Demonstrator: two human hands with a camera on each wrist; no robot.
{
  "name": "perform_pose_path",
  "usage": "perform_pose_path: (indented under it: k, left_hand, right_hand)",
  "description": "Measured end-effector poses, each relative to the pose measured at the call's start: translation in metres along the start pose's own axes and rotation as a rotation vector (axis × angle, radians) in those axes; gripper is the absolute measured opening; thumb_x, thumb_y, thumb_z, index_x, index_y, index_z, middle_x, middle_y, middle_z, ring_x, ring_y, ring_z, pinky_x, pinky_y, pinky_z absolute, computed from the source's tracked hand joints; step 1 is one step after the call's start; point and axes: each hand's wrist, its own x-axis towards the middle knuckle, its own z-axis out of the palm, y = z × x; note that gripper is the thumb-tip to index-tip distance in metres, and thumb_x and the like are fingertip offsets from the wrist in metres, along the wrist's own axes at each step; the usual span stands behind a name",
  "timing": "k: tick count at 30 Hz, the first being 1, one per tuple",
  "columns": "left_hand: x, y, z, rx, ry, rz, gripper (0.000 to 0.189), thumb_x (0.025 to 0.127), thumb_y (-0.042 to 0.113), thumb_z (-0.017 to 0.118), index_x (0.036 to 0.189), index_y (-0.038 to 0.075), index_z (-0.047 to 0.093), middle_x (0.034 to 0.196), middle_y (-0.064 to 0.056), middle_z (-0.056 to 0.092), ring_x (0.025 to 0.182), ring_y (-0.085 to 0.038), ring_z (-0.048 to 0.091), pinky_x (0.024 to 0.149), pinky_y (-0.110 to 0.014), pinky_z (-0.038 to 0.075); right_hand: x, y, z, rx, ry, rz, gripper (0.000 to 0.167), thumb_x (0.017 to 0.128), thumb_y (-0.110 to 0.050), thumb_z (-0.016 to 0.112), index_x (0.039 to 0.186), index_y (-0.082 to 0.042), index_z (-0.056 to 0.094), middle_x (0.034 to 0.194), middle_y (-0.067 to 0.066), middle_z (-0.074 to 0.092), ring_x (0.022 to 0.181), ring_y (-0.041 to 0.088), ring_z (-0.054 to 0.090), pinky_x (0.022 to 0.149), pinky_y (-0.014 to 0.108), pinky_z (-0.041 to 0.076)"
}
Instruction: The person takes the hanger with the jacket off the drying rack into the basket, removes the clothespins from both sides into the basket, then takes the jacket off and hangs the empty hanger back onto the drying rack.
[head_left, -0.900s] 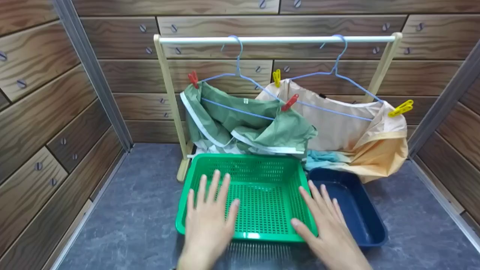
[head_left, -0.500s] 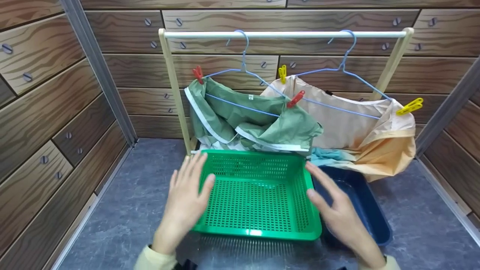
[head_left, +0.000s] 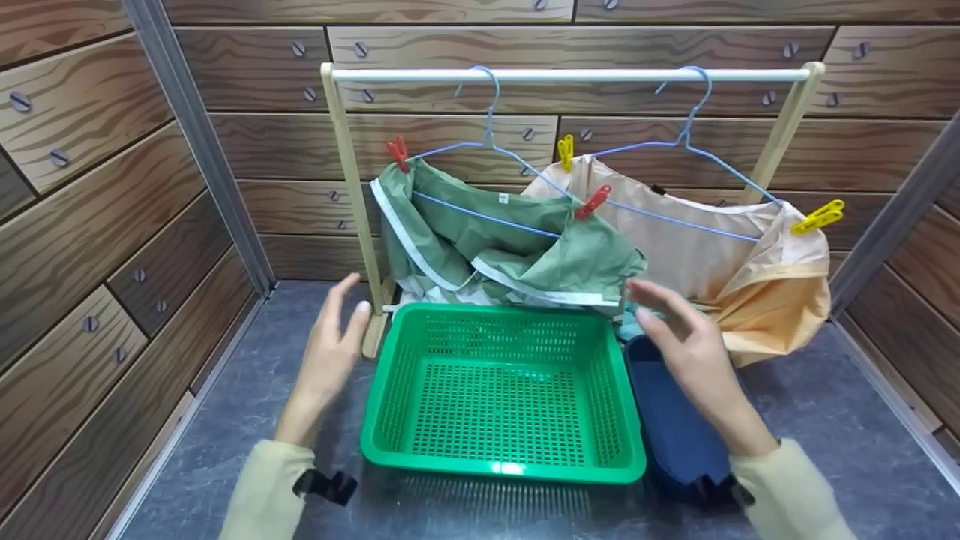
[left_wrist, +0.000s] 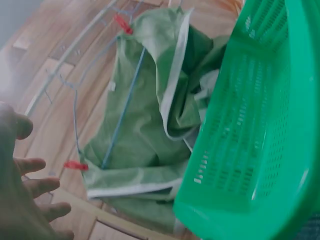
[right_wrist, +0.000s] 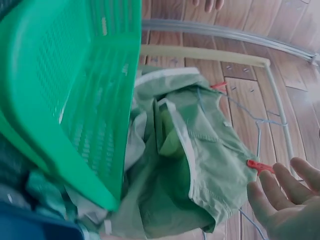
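Note:
My left hand (head_left: 326, 356) hovers left of the green basket (head_left: 504, 469), thumb and fingers apart and holding nothing. Over the blue tray (head_left: 671, 420) is my right hand (head_left: 694, 356), its fingers loosely bent around nothing. Between the hands stands the basket, a perforated plastic one with nothing in it. Behind it, green shorts (head_left: 495, 225) with white trim hang from a blue hanger (head_left: 490, 142) by two red clothespins (head_left: 397, 154). In the right wrist view, the right hand's fingertips (right_wrist: 297, 165) overlap the area near a red clothespin (right_wrist: 260, 166).
A rack with a white rail (head_left: 585, 76) and wooden legs stands at the back. Beige and orange shorts (head_left: 772, 307) hang on its right, held by yellow clothespins (head_left: 819, 217). Light blue cloth (head_left: 634, 322) lies under them. Wood-patterned walls (head_left: 82, 225) enclose the sides and back.
Both hands have moved apart from over the basket, the left going left and the right going right and up. The basket and hanging clothes keep their places; the view shifts slightly.

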Motion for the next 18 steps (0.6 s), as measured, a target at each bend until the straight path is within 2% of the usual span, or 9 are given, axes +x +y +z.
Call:
perform_pose_path:
  k: [3,7,11,14,18]
  left_hand:
    - [0.011,-0.009,-0.004,-0.008,0.009,-0.045,0.05,0.105,0.037,0.045,0.15,0.017,0.036,0.156,-0.006,0.032,0.144,-0.025,0.024,0.114,-0.051,0.019]
    - [0.028,-0.021,-0.008,0.003,0.039,-0.094,0.051,0.104,0.038,0.044,0.149,0.015,0.036,0.155,-0.012,0.031,0.143,-0.029,0.026,0.113,-0.052,0.023]
    - [0.045,-0.031,-0.009,0.028,0.075,-0.133,0.052,0.104,0.038,0.045,0.149,0.014,0.036,0.155,-0.013,0.031,0.142,-0.03,0.026,0.112,-0.051,0.024]
    - [0.057,-0.036,-0.01,0.05,0.092,-0.15,0.051,0.104,0.037,0.044,0.149,0.013,0.035,0.155,-0.014,0.031,0.142,-0.03,0.027,0.112,-0.05,0.025]
    - [0.072,-0.041,-0.011,0.05,0.091,-0.191,0.052,0.104,0.037,0.044,0.15,0.014,0.033,0.154,-0.014,0.031,0.14,-0.03,0.031,0.109,-0.05,0.03]
  right_hand:
    - [0.014,0.002,-0.004,-0.08,0.012,0.001,0.033,0.099,-0.008,0.059,0.132,-0.006,0.061,0.127,0.011,0.062,0.117,0.023,0.057,0.093,0.024,0.046]
    - [0.035,0.01,-0.009,-0.166,0.02,-0.013,0.034,0.099,-0.014,0.06,0.132,-0.005,0.06,0.126,0.014,0.062,0.112,0.024,0.06,0.089,0.022,0.048]
    - [0.051,0.019,-0.013,-0.26,0.033,-0.013,0.038,0.099,-0.02,0.061,0.135,-0.006,0.058,0.127,0.015,0.061,0.111,0.024,0.06,0.09,0.02,0.047]
    - [0.063,0.023,-0.015,-0.307,0.044,-0.001,0.04,0.099,-0.024,0.061,0.135,-0.008,0.058,0.128,0.014,0.061,0.11,0.026,0.06,0.091,0.022,0.047]
    - [0.077,0.026,-0.015,-0.35,0.05,0.031,0.043,0.099,-0.031,0.061,0.136,-0.009,0.058,0.129,0.013,0.059,0.112,0.028,0.058,0.095,0.031,0.047]
